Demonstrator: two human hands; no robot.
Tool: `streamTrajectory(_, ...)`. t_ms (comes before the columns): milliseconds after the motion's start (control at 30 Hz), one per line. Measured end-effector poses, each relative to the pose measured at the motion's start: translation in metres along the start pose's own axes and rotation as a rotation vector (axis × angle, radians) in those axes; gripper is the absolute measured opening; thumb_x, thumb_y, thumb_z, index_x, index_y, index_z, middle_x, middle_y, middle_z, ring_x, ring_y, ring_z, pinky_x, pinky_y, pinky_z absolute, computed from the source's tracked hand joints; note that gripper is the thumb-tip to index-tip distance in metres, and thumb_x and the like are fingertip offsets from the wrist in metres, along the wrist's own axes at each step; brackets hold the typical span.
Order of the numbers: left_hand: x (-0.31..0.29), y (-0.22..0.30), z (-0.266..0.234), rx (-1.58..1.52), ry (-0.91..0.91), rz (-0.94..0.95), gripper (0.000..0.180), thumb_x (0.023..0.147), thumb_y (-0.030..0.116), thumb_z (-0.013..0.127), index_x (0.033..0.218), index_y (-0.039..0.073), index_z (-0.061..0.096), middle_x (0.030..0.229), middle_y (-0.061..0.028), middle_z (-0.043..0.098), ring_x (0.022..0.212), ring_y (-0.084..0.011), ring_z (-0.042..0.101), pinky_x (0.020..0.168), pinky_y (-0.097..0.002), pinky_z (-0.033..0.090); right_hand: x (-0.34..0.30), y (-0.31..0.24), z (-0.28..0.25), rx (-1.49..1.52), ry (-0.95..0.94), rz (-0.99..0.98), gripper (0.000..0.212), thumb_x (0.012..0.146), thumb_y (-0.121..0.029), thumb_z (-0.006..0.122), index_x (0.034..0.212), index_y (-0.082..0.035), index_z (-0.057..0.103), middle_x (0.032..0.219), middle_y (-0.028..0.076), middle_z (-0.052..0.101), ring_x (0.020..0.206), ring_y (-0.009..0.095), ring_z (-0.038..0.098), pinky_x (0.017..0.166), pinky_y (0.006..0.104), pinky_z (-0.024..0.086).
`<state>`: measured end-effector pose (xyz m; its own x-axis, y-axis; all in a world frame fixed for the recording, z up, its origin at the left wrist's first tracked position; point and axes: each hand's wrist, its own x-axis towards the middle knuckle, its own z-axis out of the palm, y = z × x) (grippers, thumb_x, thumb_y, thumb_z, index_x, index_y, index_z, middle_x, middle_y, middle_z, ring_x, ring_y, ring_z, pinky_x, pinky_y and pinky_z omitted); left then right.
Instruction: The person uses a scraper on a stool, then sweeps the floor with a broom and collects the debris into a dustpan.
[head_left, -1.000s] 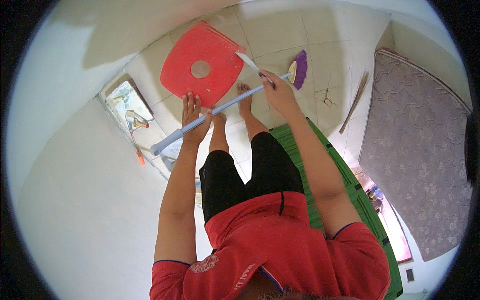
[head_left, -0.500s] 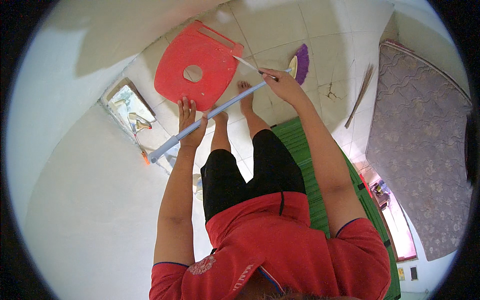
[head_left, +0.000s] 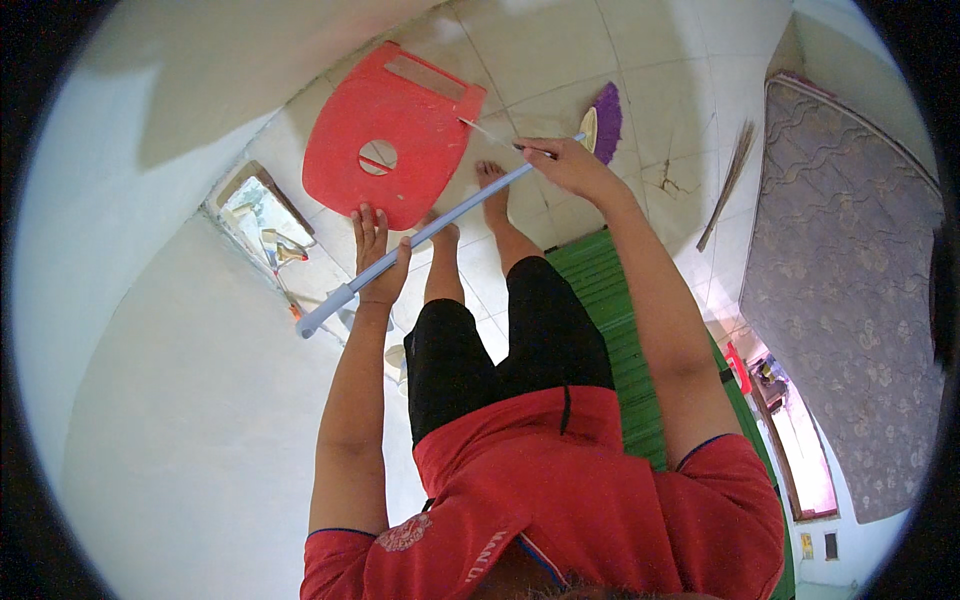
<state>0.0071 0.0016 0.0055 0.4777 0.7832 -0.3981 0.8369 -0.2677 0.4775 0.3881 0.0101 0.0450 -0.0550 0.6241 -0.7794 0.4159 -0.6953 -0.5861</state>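
Head view. The left hand (head_left: 370, 247) is reaching up to the lower edge of a red plastic seat (head_left: 420, 130); its fingers are lying long and fairly straight, the tips overlapping that edge. The blue-grey pole of a broom (head_left: 450, 219) is running slantwise across the palm, the thumb lying alongside it; cannot tell whether the fingers are clamping the pole or only supporting it.

The right hand (head_left: 575, 168) is grasping the dark handle of a knife (head_left: 485, 130), fingers curled around it. The thin blade is pointing left, its tip appearing at the right edge of the seat; contact not certain. The pole is also passing by this hand; cannot tell whether it is being gripped there. The broom's purple bristles (head_left: 607, 122) are showing just beyond the right hand.

The seat is lying ahead of the person, left of the knife, its round hole and long slot showing.

Surroundings: bare feet are standing on the tiled floor (head_left: 555, 60); a bundle of thin sticks (head_left: 727, 185) is lying to the right, near a grey mattress (head_left: 840, 290). A green slatted surface (head_left: 590, 320) is extending beside the legs.
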Motion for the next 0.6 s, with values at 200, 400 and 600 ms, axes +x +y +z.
streamTrajectory(200, 0.001, 0.003, -0.001, 0.004, -0.010, 0.011, 0.070, 0.088, 0.024, 0.059, 0.147, 0.001, 0.029, 0.157, -0.0209, 0.012, 0.145, -0.0423, 0.010, 0.117, -0.0475, 0.018, 0.004, 0.019, 0.004, -0.064, 0.059, -0.095, 0.039, 0.095, -0.037, 0.053, 0.128, -0.018, 0.060, 0.109, 0.020, 0.067, 0.092, 0.027, 0.066, 0.084, 0.0359, 0.049)
streamTrajectory(400, 0.000, 0.003, -0.003, 0.019, -0.013, -0.022, 0.072, 0.088, 0.029, 0.058, 0.148, 0.005, 0.029, 0.157, -0.0202, 0.015, 0.145, -0.0401, 0.012, 0.116, -0.0516, 0.018, 0.019, -0.003, 0.006, -0.090, 0.050, -0.007, 0.036, 0.095, -0.033, 0.053, 0.127, -0.018, 0.061, 0.111, 0.017, 0.067, 0.094, 0.029, 0.065, 0.085, 0.0358, 0.049)
streamTrajectory(600, 0.026, 0.039, -0.023, 0.062, 0.043, 0.088, 0.077, 0.088, 0.043, 0.054, 0.148, 0.003, 0.028, 0.155, -0.0216, 0.021, 0.144, -0.0390, 0.018, 0.115, -0.0563, 0.012, 0.023, 0.008, -0.006, -0.120, 0.052, -0.052, 0.038, 0.091, -0.034, 0.051, 0.122, -0.014, 0.064, 0.110, 0.018, 0.066, 0.100, 0.036, 0.063, 0.091, 0.0427, 0.049)
